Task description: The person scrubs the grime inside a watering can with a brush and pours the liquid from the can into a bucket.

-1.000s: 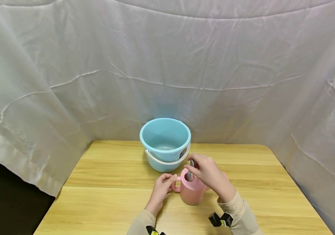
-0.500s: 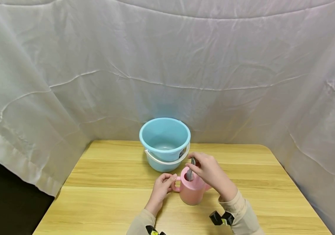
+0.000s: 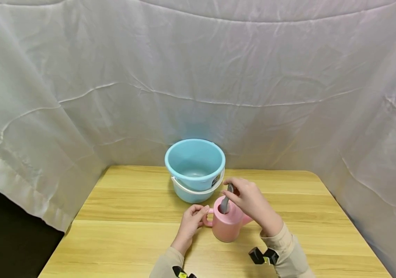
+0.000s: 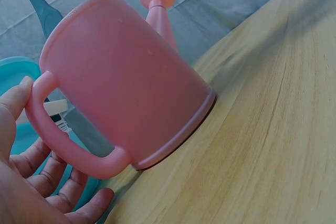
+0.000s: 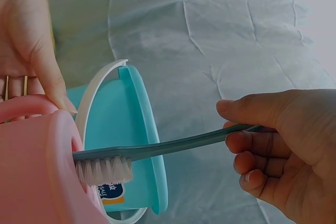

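A pink watering can (image 3: 226, 228) stands upright on the wooden table, its spout pointing right. My left hand (image 3: 190, 226) holds its handle (image 4: 58, 140), thumb and index finger at the upper part while the other fingers lie loosely behind. Above the can, my right hand (image 3: 250, 197) pinches the end of a grey-blue scrubbing brush (image 5: 173, 144) between thumb and fingers. The brush slants down into the can's round top opening, its white bristles (image 5: 105, 171) partly showing at the rim in the right wrist view. The tip of its head is hidden inside.
Right behind the can stands a light blue bucket (image 3: 195, 183) with a white handle (image 3: 194, 192) hanging down its front. Pale cloth (image 3: 198, 69) hangs along the back and sides of the wooden table (image 3: 131, 200).
My right hand has moved slightly up and to the right, drawing the brush a little further out of the opening and tilting it more. My left hand and the watering can stay put.
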{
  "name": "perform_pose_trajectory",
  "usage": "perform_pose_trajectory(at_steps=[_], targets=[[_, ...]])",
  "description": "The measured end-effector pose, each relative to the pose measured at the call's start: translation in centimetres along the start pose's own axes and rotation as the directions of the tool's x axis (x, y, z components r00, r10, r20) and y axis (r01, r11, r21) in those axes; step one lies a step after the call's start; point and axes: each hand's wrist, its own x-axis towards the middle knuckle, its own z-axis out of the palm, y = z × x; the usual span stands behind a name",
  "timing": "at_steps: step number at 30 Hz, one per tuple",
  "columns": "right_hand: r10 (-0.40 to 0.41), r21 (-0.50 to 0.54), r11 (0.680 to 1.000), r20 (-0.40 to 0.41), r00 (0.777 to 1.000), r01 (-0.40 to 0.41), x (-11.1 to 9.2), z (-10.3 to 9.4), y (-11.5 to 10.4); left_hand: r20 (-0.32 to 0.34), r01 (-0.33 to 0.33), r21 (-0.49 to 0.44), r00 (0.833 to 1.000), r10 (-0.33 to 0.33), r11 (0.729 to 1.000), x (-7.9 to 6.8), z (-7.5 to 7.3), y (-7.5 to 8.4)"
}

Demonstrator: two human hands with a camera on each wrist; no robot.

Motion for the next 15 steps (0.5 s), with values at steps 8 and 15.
perform_pose_trajectory(at_steps=[8, 15], targets=[[0.021, -0.013, 1.0, 0.008, 1.0, -0.021, 0.2, -0.3, -0.1, 0.003, 0.003, -0.003, 1.0, -0.003, 1.0, -0.2, 0.0, 0.4], [0.024, -0.013, 1.0, 0.003, 1.0, -0.024, 0.3, -0.7, -0.2, -0.001, -0.002, 0.002, 1.0, 0.002, 1.0, 0.6, -0.2, -0.8]])
